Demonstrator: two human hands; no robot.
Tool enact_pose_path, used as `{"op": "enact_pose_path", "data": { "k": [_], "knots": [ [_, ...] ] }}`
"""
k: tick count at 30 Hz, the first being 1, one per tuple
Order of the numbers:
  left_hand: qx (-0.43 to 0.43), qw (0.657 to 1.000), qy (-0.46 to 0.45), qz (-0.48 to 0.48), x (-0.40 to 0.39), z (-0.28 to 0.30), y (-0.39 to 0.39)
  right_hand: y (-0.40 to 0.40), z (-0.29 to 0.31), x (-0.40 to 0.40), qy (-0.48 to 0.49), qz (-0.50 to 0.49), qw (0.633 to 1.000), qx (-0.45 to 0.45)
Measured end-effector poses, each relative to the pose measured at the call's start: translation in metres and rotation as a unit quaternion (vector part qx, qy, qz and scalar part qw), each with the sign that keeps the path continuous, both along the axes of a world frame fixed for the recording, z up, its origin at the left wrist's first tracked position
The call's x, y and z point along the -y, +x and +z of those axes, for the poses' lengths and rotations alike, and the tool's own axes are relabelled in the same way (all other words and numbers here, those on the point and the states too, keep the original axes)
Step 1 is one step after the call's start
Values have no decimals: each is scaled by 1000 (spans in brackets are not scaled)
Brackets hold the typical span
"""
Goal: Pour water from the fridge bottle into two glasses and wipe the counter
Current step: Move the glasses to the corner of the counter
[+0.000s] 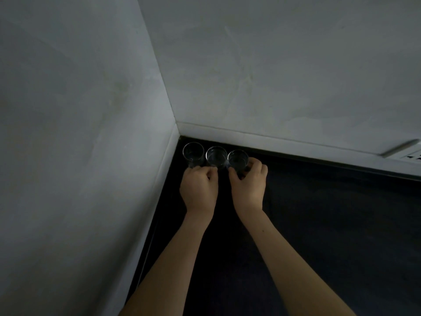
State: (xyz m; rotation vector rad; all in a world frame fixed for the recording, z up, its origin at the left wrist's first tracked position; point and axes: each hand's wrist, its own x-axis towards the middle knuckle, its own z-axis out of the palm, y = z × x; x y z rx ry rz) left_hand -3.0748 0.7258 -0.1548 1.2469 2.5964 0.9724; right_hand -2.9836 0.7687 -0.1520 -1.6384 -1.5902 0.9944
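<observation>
Three clear glasses stand in a row on the dark counter (319, 224), tucked into the corner where the two pale walls meet, and that corner serves as the landmark here. The left glass (193, 153) sits nearest the corner, the middle glass (216, 156) is just beside it, and the right glass (237, 158) is farthest from the corner; the three look close enough to touch, though the dim light makes the gaps hard to judge. The left hand (199, 185) reaches in from the near side, its fingers curled at the base of the left and middle glasses; which of the two it actually grips cannot be told. The right hand (248, 183) is wrapped around the right glass, thumb on the side toward the corner and fingers curling round the far side. Both bare forearms stretch over the counter toward the corner. The side wall (79, 133) runs close along the left arm, and the back wall (284, 65) rises directly behind the glasses. Far from the corner along the back wall, a pale ledge (407, 156) shows at the frame's edge.
</observation>
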Motion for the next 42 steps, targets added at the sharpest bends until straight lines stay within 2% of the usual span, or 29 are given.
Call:
{"op": "enact_pose_path", "data": {
  "k": [8,15,22,25,31,37,42],
  "knots": [
    [15,1000,0,4,1,-7,-4,-3,2,1,-5,-8,1000,-6],
    [60,998,-22,8,2,-1,-4,1,3,2,-10,3,1000,9],
    [5,999,-37,-5,12,19,9,20,15,11,2,31,998,61],
    [-34,998,-43,-45,20,30,15,37,25,16,30,70,992,102],
    [-118,975,-28,-189,49,69,36,87,57,37,109,146,963,200],
    [-163,942,-22,-291,92,115,72,146,101,81,170,157,941,248],
    [-176,927,-9,-331,139,150,100,198,137,128,177,142,940,254]
  ]
}}
